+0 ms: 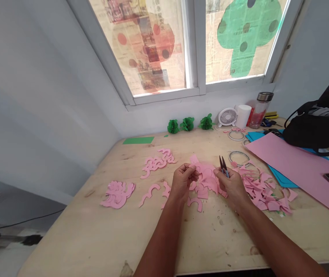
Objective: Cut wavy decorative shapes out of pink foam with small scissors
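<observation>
My right hand is closed around a pair of scissors, their dark blades pointing up and away from me. With fingers pinched, my left hand grips a piece of pink paper at its fingertips; the paper blends into the pink pieces behind, so its outline is unclear. Beneath and between both hands lie loose pink cut-outs, among them a curved piece. To the left are a wavy strip, a stack of scalloped pink shapes and a cluster of curved ones.
Pink scraps are heaped right of my right hand, near tape rings. A large pink sheet overlaps blue sheets beside a black bag. Green paper ornaments, a small fan and a bottle line the wall.
</observation>
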A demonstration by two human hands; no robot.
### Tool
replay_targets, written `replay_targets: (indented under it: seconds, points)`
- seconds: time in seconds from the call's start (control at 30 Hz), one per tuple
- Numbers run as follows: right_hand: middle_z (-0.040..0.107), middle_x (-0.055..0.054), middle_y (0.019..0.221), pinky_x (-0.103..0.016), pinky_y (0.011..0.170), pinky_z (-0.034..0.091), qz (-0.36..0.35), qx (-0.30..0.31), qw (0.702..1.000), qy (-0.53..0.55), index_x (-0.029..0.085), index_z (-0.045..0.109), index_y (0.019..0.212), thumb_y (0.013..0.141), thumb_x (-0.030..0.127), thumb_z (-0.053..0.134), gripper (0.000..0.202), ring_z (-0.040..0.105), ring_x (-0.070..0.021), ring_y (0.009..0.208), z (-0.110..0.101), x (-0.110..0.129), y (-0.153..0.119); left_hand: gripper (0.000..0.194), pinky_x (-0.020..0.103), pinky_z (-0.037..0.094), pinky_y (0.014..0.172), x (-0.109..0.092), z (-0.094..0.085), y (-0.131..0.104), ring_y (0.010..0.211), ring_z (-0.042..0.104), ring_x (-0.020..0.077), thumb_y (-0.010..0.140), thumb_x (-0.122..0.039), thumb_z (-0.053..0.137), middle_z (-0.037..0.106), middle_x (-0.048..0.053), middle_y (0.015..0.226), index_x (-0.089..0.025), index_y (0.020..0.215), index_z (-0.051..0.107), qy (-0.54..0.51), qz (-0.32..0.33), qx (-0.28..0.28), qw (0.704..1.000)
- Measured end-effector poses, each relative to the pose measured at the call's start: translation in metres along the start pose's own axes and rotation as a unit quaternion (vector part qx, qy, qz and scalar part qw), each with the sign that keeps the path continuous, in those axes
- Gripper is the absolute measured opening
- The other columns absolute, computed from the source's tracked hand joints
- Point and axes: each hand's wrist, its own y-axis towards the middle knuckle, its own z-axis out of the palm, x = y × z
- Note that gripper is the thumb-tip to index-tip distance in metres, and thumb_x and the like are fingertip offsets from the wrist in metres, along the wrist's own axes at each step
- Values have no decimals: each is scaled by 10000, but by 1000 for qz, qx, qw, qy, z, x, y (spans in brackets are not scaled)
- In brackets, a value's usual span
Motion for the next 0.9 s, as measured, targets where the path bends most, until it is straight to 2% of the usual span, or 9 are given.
replay_targets:
  seconds: [0.3,0.47,0.67,0.8,0.9]
  points:
    - [289,91,451,-213,385,124,0,18,1000,5,161,532,666,603,407,692,300,201,-52,384,1,1,-1,248,225,377,482,10,3,-1,463,501,88,603,-320,702,605,51,568,-102,634,587,30,-73,66,995]
    - [282,94,451,-210,368,122,-8,34,999,26,169,517,674,645,429,668,303,198,-50,372,1,0,-1,252,228,392,492,17,9,-1,482,514,99,577,-308,721,619,62,580,-97,634,595,25,-48,31,998]
    - [347,78,453,-206,316,135,17,75,994,80,178,526,756,750,557,500,379,204,-55,323,3,-2,-5,251,229,430,549,17,13,-1,519,548,98,574,-304,715,634,46,624,-111,678,592,-53,-2,-37,998]
    - [336,70,456,-199,340,144,29,108,992,67,170,523,694,751,549,514,382,218,-59,359,10,-8,-11,255,242,453,599,16,15,-2,552,581,108,572,-294,715,652,55,660,-108,709,606,-88,16,-87,992]
    - [329,69,466,-194,358,131,43,131,989,61,170,522,687,765,524,517,362,212,-63,385,13,-15,-14,254,267,467,642,17,17,-3,616,612,137,583,-283,710,658,65,683,-106,739,615,-100,24,-92,990]
